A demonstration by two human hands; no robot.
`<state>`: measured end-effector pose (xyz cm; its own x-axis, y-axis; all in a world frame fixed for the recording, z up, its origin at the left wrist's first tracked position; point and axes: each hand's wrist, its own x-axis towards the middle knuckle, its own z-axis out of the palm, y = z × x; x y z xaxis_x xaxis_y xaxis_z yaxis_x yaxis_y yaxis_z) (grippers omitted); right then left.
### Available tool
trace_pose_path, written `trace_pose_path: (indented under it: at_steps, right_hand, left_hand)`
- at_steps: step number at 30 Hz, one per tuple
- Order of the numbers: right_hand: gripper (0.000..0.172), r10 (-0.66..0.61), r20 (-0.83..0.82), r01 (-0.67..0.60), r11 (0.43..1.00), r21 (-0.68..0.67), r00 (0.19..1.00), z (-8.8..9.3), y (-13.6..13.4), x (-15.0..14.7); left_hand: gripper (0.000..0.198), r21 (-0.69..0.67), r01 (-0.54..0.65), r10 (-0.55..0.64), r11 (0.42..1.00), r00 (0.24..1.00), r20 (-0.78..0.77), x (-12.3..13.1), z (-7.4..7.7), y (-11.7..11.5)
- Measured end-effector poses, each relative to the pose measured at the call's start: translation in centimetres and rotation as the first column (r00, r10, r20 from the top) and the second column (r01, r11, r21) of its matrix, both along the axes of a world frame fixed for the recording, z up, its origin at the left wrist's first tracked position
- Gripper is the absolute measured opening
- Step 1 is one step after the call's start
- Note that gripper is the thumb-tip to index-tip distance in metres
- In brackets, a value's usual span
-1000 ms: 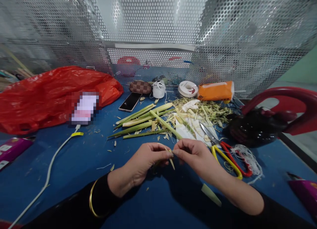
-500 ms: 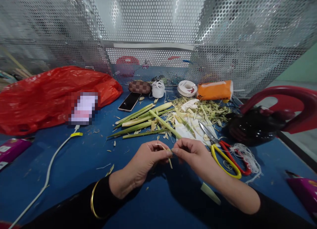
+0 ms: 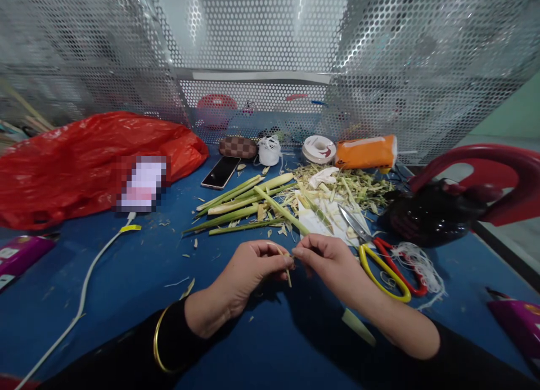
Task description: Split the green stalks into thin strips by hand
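My left hand [image 3: 255,269] is closed in a pinch around a thin pale plant strip [image 3: 289,277], whose end pokes out below the fingertips. Just to its right, my right hand [image 3: 329,260] pinches thumb against fingers; whatever lies in that pinch is too small to make out. The fingertips of both hands nearly meet above the blue table. Beyond them lie several green plant stalks [image 3: 244,210], one reaching close to my right hand. Scissors [image 3: 386,272] with yellow and red handles rest beside my right wrist, their blades on white paper [image 3: 312,218].
Plant scraps [image 3: 367,187] are heaped behind the paper. A white spool [image 3: 319,149], an orange packet [image 3: 366,152] and a dark phone [image 3: 221,172] sit at the back. A red plastic bag [image 3: 63,165] spreads at left; a black object [image 3: 430,215] stands at right, near tangled white thread [image 3: 422,269].
The strip in my left hand has tilted slightly, its lower end shifting a little to the left. Both hands otherwise keep nearly the same place.
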<state>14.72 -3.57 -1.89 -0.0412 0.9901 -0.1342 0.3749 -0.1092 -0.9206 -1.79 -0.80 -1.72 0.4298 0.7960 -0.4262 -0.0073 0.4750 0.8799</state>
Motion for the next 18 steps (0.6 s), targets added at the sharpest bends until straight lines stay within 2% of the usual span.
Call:
trace_pose_path:
  at_steps: [5, 8, 13, 18]
  right_hand:
    - [0.033, -0.008, 0.239, -0.036, 0.983, 0.18, 0.971, -0.16, -0.29, -0.09]
    - [0.035, -0.024, 0.338, -0.066, 0.965, 0.252, 0.941, -0.32, -0.31, -0.13]
    - [0.039, -0.023, 0.36, -0.072, 0.966, 0.249, 0.933, -0.46, -0.29, -0.16]
    - [0.044, -0.008, 0.316, -0.067, 0.972, 0.224, 0.949, -0.56, -0.3, -0.32]
  left_hand:
    - [0.013, 0.102, 0.004, 0.0, 0.995, 0.999, -0.039, -0.02, -0.27, 0.06]
    - [0.012, 0.118, 0.032, -0.027, 0.993, 0.999, -0.043, -0.07, -0.24, 0.03]
    - [0.012, 0.124, 0.065, -0.061, 0.99, 0.997, -0.039, -0.12, -0.04, -0.02]
    - [0.012, 0.154, 0.043, -0.034, 0.987, 0.998, -0.06, -0.06, -0.13, 0.06]
